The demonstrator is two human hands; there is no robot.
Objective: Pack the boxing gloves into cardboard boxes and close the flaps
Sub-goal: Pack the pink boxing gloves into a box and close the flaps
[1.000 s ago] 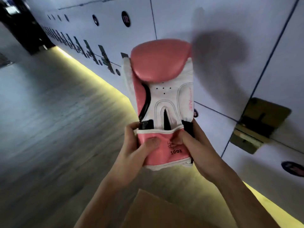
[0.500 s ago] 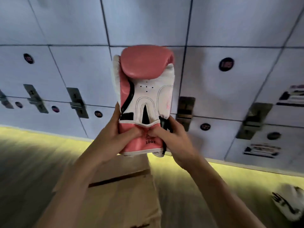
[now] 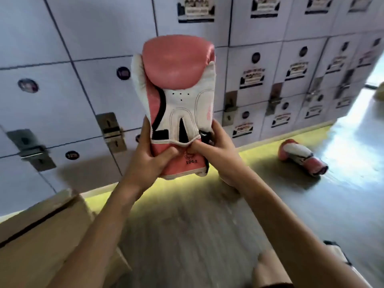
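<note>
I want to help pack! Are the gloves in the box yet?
Not yet. Nothing looks packed. Both hands, left hand and right hand, grip one pink glove by its cuff, up in the air. A second glove lies on the floor. The cardboard box waits at the lower left.

Cardboard box (image 3: pixel 41 235) cut off at left edge, locker labels (image 3: pixel 251 77) blurred — unreadable, fingers (image 3: pixel 145 132) mostly behind glove (image 3: pixel 178 104)

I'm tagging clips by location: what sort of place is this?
Probably a gym locker room: rows of numbered lockers with latches line the wall, and a second boxing glove lies on the floor.
</note>
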